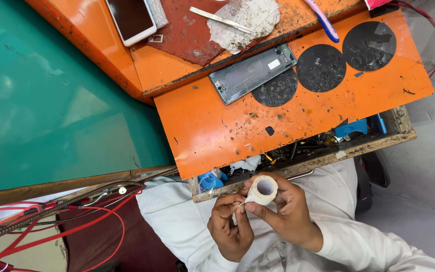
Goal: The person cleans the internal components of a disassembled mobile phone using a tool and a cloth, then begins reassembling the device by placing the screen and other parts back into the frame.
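My right hand [290, 209] grips a small roll of white tape [263, 190], its hollow core facing up. My left hand [230, 226] pinches the loose end of the tape just left of the roll. Both hands are over my lap in a white shirt, in front of an open drawer [358, 147]. A phone with its back off [252, 73] lies on the orange bench [212, 131] beyond the hands.
The drawer holds several small tools and blue parts. On the bench lie black round pads [321, 67], a white-edged phone [131, 19], a metal blade [220, 19] on a dirty white cloth [247, 22], and a blue-handled brush [324, 21]. Red cables [51, 231] loop at lower left beside a green surface [41, 95].
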